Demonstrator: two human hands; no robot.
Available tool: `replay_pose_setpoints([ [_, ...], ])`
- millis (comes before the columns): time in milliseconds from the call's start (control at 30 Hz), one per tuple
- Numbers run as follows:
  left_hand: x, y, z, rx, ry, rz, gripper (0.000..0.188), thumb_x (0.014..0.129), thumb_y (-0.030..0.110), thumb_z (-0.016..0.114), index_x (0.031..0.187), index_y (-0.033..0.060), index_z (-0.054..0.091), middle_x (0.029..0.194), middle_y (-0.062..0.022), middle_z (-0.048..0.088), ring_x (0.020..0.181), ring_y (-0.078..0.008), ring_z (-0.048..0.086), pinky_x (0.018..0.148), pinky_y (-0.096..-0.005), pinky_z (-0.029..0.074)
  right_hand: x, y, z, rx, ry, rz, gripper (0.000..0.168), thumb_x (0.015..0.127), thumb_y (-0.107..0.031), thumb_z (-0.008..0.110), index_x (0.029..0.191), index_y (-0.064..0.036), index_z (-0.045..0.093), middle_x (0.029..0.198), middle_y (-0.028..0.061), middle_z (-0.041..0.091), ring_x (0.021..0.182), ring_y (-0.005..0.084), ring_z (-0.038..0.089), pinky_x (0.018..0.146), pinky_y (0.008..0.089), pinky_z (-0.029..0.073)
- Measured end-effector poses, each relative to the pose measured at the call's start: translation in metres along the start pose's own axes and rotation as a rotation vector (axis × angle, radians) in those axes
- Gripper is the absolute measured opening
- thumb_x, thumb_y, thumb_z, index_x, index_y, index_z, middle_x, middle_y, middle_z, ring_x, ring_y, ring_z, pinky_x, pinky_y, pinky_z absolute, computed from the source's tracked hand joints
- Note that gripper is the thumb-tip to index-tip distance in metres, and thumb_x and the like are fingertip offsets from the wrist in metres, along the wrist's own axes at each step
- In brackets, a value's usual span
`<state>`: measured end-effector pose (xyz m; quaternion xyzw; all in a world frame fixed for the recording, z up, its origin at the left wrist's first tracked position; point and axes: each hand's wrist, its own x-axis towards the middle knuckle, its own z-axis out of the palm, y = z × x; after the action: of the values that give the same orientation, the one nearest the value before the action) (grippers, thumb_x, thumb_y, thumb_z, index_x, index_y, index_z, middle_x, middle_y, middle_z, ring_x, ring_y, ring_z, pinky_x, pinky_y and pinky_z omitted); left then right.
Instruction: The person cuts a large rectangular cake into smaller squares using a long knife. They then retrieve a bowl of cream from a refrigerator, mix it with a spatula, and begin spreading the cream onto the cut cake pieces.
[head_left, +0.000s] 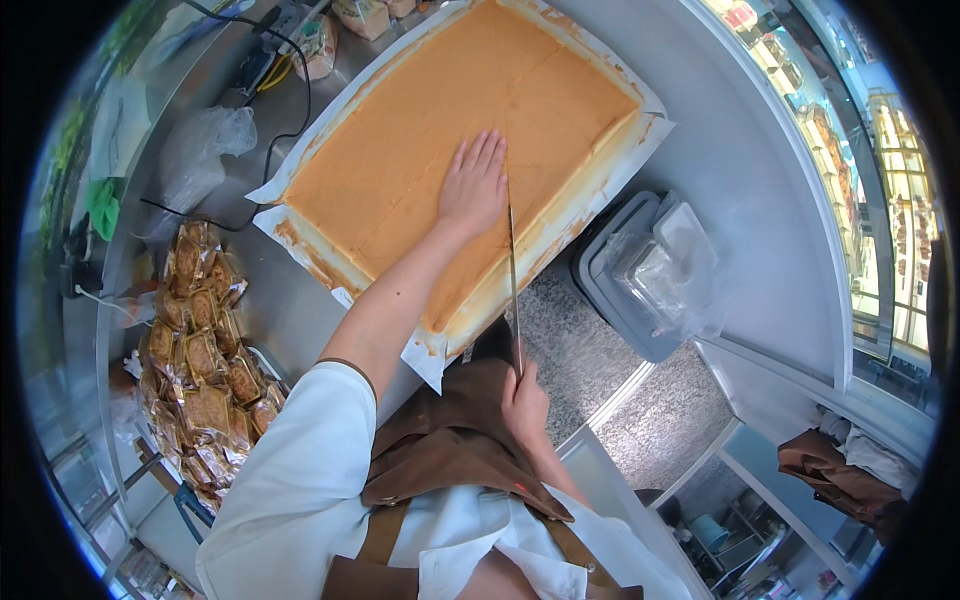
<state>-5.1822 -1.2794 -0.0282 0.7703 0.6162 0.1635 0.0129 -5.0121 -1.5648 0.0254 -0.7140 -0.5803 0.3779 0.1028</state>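
A large, flat sheet cake (390, 157) with a smooth orange-brown top lies on white baking paper (637, 142) on a metal worktop. My left hand (474, 186) rests palm down on the cake, fingers together and stretched out. My right hand (525, 401), low in front of the brown apron, is closed around the handle of a long, thin knife (514, 277). The blade points away from me and lies across the cake's near edge, its far part close beside my left hand. Faint lines run over the cake's surface.
Many wrapped baked goods (202, 360) are heaped at the left. A plastic bag (202, 150) and a black cable (308, 90) lie on the worktop. Right of the cake, a grey lidded bin (600, 292) carries clear plastic containers (652, 274).
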Motion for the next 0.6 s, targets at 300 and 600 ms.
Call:
replay_pose_setpoints([
  [300, 0.003, 0.002, -0.003, -0.061, -0.035, -0.027, 0.054, 0.097, 0.026, 0.040, 0.145, 0.0018, 0.034, 0.152, -0.0124, 0.032, 0.143, -0.0237, 0.024, 0.119, -0.0409, 0.014, -0.046, 0.062, -0.007, 0.038, -0.013, -0.054, 0.041, 0.094, -0.021, 0.051, 0.131, -0.007, 0.042, 0.092, 0.0280, 0.065, 0.080, 0.0475, 0.063, 0.071, 0.0538, 0.051],
  [600, 0.080, 0.025, -0.010, -0.256, 0.021, -0.063, 0.047, 0.093, 0.020, 0.050, 0.134, -0.0011, 0.045, 0.141, -0.0190, 0.044, 0.134, -0.0326, 0.037, 0.115, -0.0440, 0.024, 0.114, -0.004, -0.086, 0.173, 0.298, -0.215, 0.028, 0.096, -0.018, 0.050, 0.121, -0.005, 0.048, 0.078, 0.0264, 0.063, 0.072, 0.0461, 0.062, 0.058, 0.0510, 0.048],
])
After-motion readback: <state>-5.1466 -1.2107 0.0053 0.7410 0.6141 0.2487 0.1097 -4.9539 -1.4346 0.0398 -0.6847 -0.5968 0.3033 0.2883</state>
